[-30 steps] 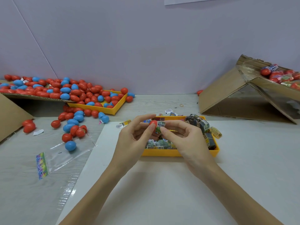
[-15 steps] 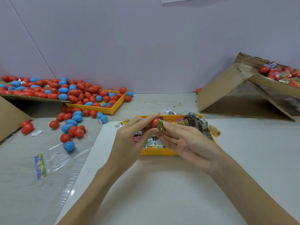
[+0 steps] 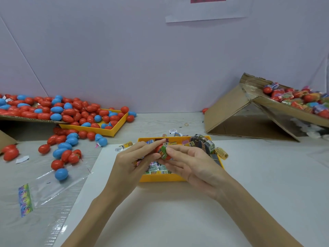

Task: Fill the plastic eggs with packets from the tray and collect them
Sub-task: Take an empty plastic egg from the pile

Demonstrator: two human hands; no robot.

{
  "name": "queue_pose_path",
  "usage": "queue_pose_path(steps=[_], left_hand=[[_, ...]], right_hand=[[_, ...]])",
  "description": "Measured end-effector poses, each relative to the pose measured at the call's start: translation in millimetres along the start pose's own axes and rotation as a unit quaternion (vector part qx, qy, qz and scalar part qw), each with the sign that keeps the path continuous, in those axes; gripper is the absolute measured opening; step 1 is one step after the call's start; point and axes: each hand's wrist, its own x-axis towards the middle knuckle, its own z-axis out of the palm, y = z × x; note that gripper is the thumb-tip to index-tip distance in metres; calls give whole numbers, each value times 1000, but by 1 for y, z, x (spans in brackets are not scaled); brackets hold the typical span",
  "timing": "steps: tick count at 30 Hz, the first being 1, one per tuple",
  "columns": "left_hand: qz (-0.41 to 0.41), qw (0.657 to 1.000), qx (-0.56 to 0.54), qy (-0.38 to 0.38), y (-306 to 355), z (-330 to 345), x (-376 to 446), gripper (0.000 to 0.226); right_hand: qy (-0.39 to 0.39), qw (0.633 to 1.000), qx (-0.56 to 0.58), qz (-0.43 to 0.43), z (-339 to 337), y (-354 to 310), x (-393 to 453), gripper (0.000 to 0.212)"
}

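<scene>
Over the yellow packet tray [image 3: 160, 177], my left hand [image 3: 135, 161] and my right hand [image 3: 192, 164] meet around one red plastic egg [image 3: 159, 147]. A green packet [image 3: 162, 152] sits between the egg's halves, partly sticking out. My left fingers and thumb pinch the egg's left side. My right thumb presses on the packet and my right fingers curl under the egg. The tray holds several small printed packets [image 3: 154, 168], with a dark strip of packets [image 3: 203, 144] piled at its right end.
Red and blue empty eggs [image 3: 67, 111] fill a second yellow tray [image 3: 99, 130] and cardboard at the back left, and several lie loose on the table [image 3: 62, 152]. A tilted cardboard box [image 3: 249, 113] at the right holds filled eggs [image 3: 299, 98]. A clear plastic bag [image 3: 53, 186] lies left.
Both hands stay over the tray with the red egg. The green packet has gone further into the egg, and my right hand has turned palm-up beneath it.
</scene>
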Motion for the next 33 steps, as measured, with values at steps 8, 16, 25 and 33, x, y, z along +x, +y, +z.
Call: queue_pose_path(steps=[8,16,25,33], left_hand=[[-9,999,-9,32,1,4,1,33],[-47,998,22,26,2,9,0,38],[-43,995,75,48,5,-1,2,40],[-126,981,99,106,-11,3,3,23]], right_hand=[[-16,995,89,33,10,2,-1,21],[30,999,-31,21,-5,-8,12,34],[90,897,363,-234,-79,-138,18,61],[120,989,46,-69,-48,-34,19,33]])
